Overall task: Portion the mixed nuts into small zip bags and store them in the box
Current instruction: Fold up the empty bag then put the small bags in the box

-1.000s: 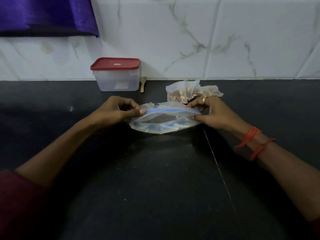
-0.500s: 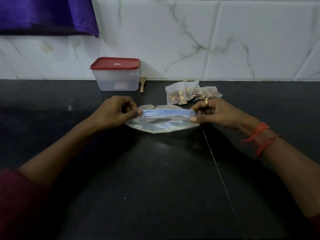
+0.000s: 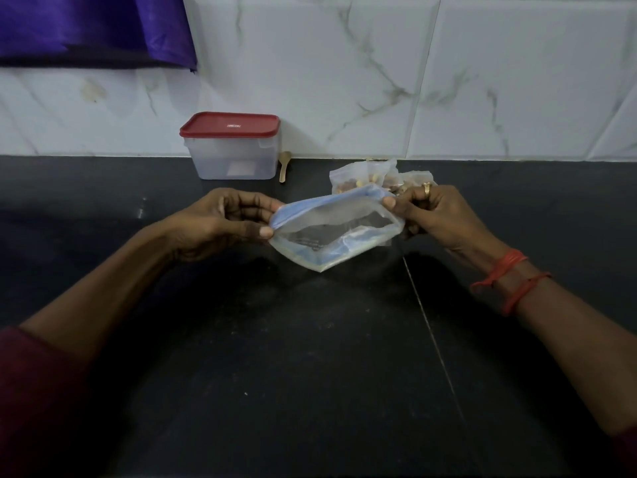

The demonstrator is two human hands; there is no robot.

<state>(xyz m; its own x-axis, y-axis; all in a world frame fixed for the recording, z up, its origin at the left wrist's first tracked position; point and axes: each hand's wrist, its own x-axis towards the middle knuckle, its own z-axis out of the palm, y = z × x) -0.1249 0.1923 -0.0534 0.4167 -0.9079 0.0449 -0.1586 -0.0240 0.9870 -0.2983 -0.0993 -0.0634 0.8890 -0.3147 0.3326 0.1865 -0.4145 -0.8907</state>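
Partly hidden behind the held zip bag (image 3: 331, 232) and the right hand (image 3: 434, 215): small bags of nuts (image 3: 358, 177) at the back of the worktop (image 3: 310, 357); count not determinable. Purple cloth (image 3: 86, 25) cut off at upper left. Zip bag at centre, mouth pulled open, contents hard to make out; contact of lower corner with worktop not determinable. Left hand (image 3: 220, 222) pinching the bag's left edge between thumb and fingers. Right hand pinching the right edge, fingers curled. Box (image 3: 234, 150) against the wall, red lid on, spoon (image 3: 284, 165) just beside it.
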